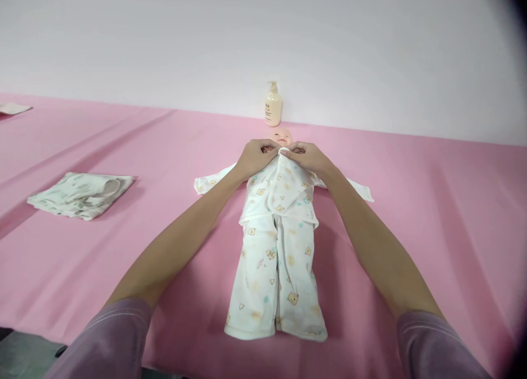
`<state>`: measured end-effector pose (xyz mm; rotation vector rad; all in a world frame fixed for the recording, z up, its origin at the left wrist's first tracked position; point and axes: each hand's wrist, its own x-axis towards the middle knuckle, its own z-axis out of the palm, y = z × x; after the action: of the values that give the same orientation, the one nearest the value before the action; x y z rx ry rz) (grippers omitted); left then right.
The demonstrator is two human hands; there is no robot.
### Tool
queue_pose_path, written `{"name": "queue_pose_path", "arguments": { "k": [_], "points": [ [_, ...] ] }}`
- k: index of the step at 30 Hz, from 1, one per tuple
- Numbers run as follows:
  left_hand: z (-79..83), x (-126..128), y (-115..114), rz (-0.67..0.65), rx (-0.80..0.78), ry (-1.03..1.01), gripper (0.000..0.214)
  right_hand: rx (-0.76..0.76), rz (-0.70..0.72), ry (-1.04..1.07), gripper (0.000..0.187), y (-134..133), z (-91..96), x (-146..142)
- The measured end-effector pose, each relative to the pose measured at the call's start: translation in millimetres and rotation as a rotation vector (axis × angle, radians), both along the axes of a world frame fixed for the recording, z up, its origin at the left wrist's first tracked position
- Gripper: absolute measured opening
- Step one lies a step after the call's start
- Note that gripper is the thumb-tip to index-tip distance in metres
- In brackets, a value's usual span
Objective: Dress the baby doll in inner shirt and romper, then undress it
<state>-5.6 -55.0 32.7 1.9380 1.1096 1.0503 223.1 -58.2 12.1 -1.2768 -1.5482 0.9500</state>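
Note:
A baby doll [282, 135] lies on its back, its head towards the wall. It wears a white bear-print baby shirt [259, 195] and matching trousers [257, 280]; the sleeves stretch out to both sides. At the shirt's neckline, my left hand [257, 158] pinches the collar edge. My right hand [308, 157] pinches the same collar from the other side, its fingertips close to those of my left. The front flap hangs over the chest, with its lower corner loose. My fingers hide the doll's neck and any fastener between them.
A cream pump bottle [273, 107] stands against the white wall behind the doll's head. Folded white printed cloth [82, 195] lies on the left of the pink table cover [177, 165]. Another pale cloth [14, 108] shows at the far left edge.

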Motion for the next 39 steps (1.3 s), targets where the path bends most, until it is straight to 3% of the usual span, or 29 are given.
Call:
{"name": "queue_pose_path", "arguments": {
  "k": [7, 13, 21, 32, 39],
  "points": [
    [0.5, 3, -2, 0.015, -0.033, -0.017, 0.03, 0.003, 0.04, -0.012, 0.058, 2, -3.5, 7],
    [-3.5, 5, 1, 0.026, -0.025, -0.046, 0.021, 0.002, 0.099, 0.014, 0.05, -5, -0.7, 13],
    [-4.2, 5, 2, 0.036, 0.023, -0.011, 0.016, -0.02, 0.046, -0.019, 0.044, -2, -3.3, 10],
    [-4.3, 12, -2, 0.142, -0.102, -0.012, 0.016, -0.008, -0.001, -0.054, 0.034, -10, 4.9, 2],
    [-3.5, 13, -5, 0.187, -0.061, 0.048, 0.018, 0.044, 0.019, -0.045, 0.045, -8, -1.3, 4]
  ]
}}
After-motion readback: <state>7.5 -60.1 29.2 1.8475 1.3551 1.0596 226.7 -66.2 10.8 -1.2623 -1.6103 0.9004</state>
